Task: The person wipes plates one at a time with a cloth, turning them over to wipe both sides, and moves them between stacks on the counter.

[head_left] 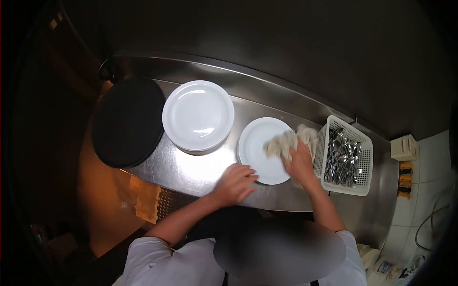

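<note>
finding: cloth on plate, left hand at the near rim

the white plate (260, 148), taken as the landmark, lies flat on the steel counter (293, 202) in front of the person. the right hand (300, 159) is over its right side, fingers closed on a bunched pale cloth (282, 144). the cloth is blurred; part of it reaches past the plate's right rim, and whether that part is a second cloth cannot be told. the left hand (234, 185) is at the plate's near left rim, fingers and thumb parted; whether the fingertips touch the rim cannot be confirmed.

assessment: the step in hand appears to be wiping the plate. good practice would be to steady the rim with the left fingers, press the cloth flat and carry it round to the edge, keeping bare fingertips off the face.

surroundings: left of the plate, apart from it, stands a plate stack (198, 114); further left lies a round black tray (129, 121). just right of the plate is a white basket (366, 164) holding loose cutlery (342, 157). the basket leaves little room for the right elbow, in this judgement. beyond the plate's far rim is a small yellowish speck (281, 117), which a trailing cloth could pick up.
</note>
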Demonstrator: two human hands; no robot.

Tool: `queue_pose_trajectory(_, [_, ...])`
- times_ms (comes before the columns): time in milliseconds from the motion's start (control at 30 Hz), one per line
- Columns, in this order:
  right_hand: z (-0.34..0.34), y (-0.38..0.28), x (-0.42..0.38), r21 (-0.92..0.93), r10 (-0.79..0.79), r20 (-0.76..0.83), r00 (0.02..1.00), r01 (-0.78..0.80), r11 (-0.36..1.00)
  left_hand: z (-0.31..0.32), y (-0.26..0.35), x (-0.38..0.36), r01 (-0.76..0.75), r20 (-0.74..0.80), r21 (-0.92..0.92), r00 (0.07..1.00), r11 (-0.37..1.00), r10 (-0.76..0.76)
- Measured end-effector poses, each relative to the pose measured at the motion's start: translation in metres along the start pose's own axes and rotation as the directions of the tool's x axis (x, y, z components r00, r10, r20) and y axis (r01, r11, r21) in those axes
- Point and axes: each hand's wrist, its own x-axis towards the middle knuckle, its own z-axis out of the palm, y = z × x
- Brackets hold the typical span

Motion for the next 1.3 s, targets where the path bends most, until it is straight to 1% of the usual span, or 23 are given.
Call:
queue_pose_trajectory(100, [0.033,-0.033,0.033,0.397,-0.103,0.109,0.989,0.052,0.917,0.035,-0.004,0.008,-0.062,0.141,0.224,0.989,0.973,0.03])
queue_pose_trajectory(133, [0.038,-0.047,0.031,0.373,-0.385,0.116,0.916,0.319,0.871,0.034,-0.004,0.007,-0.032,0.127,0.195,0.992,0.98,0.007])
queue_pose_trajectory(167, [0.016,-0.073,0.045,0.474,-0.526,0.107,0.844,0.421,0.773,0.034,-0.006,0.006,-0.005,0.12,0.158,0.993,0.987,-0.015])
queue_pose_trajectory(200, [0.02,-0.071,0.057,0.401,-0.54,0.091,0.837,0.465,0.789,0.035,-0.007,0.006,0.022,0.117,0.119,0.992,0.993,-0.036])
queue_pose_trajectory(267, [0.03,-0.057,0.083,0.241,-0.579,0.066,0.813,0.55,0.8,0.04,-0.013,0.015,0.008,0.082,0.175,0.996,0.985,-0.022])
queue_pose_trajectory(333, [0.041,-0.04,0.1,0.099,-0.413,-0.018,0.911,0.412,0.906,0.046,-0.014,0.019,0.007,0.049,0.227,0.999,0.974,-0.018])
queue_pose_trajectory(367, [0.043,-0.031,0.107,0.023,-0.333,-0.072,0.94,0.336,0.942,0.05,-0.015,0.022,-0.009,-0.02,0.205,1.0,0.979,0.014])
queue_pose_trajectory(433, [0.033,-0.013,0.104,0.056,-0.125,-0.037,0.991,0.127,0.99,0.053,-0.015,0.022,0.02,-0.018,0.217,1.0,0.976,-0.017])
queue_pose_trajectory(533, [0.023,0.002,0.066,-0.02,0.133,-0.051,0.99,-0.135,0.991,0.053,-0.012,0.021,0.041,-0.019,0.223,0.999,0.974,-0.038])
queue_pose_trajectory(633, [0.015,-0.009,0.009,-0.179,0.292,-0.094,0.952,-0.305,0.936,0.053,-0.011,0.02,0.04,-0.045,0.218,0.999,0.975,-0.031])
queue_pose_trajectory(700, [-0.001,-0.037,-0.028,-0.241,0.372,0.029,0.928,-0.354,0.904,0.054,-0.012,0.019,0.034,-0.068,0.198,0.997,0.98,-0.021])
queue_pose_trajectory(767, [-0.019,-0.066,-0.055,-0.256,0.289,0.187,0.939,-0.238,0.937,0.056,-0.016,0.017,0.033,-0.105,0.17,0.994,0.985,-0.015])
queue_pose_trajectory(833, [-0.032,-0.076,-0.067,0.19,0.19,0.206,0.96,-0.229,0.955,0.053,-0.026,0.014,0.003,-0.093,0.113,0.996,0.994,0.007])
queue_pose_trajectory(867, [-0.038,-0.077,-0.07,0.405,0.14,0.207,0.968,-0.215,0.889,0.051,-0.029,0.01,-0.009,-0.084,0.083,0.996,0.997,0.016])
queue_pose_trajectory(900, [-0.047,-0.073,-0.058,0.435,0.18,0.173,0.968,-0.239,0.868,0.047,-0.024,0.009,0.093,-0.159,0.077,0.984,0.993,-0.08])
queue_pose_trajectory(967, [-0.058,-0.056,-0.023,0.292,0.151,-0.112,0.982,-0.113,0.95,0.038,-0.012,0.01,0.287,-0.305,0.046,0.916,0.957,-0.26])
queue_pose_trajectory(1000, [-0.048,-0.033,-0.001,0.239,0.003,-0.163,0.987,0.036,0.97,0.039,-0.013,0.009,0.376,-0.26,-0.028,0.892,0.926,-0.37])
queue_pose_trajectory(1033, [-0.025,-0.001,0.014,0.113,-0.041,-0.079,0.996,0.05,0.992,0.042,-0.017,0.009,0.462,-0.206,-0.097,0.857,0.882,-0.472])
queue_pose_trajectory(1067, [-0.003,0.008,0.026,0.022,-0.03,-0.07,0.997,0.032,0.999,0.045,-0.023,0.008,0.544,-0.146,-0.161,0.812,0.823,-0.566])
queue_pose_trajectory(1100, [0.016,0.013,0.036,-0.069,-0.021,-0.06,0.998,0.017,0.997,0.047,-0.029,0.006,0.607,-0.014,-0.032,0.794,0.794,-0.608])
queue_pose_trajectory(1133, [0.021,0.009,0.05,-0.16,-0.017,-0.053,0.998,0.009,0.987,0.043,-0.027,0.011,0.608,0.01,-0.035,0.794,0.793,-0.608])
queue_pose_trajectory(1200, [0.032,-0.014,0.071,-0.098,-0.032,-0.005,0.999,0.031,0.995,0.038,-0.021,0.016,0.621,0.069,-0.044,0.783,0.782,-0.618])
queue_pose_trajectory(1300, [0.046,-0.049,0.074,0.054,-0.075,0.016,0.997,0.074,0.996,0.05,-0.029,0.01,0.592,0.024,-0.009,0.806,0.806,-0.592])
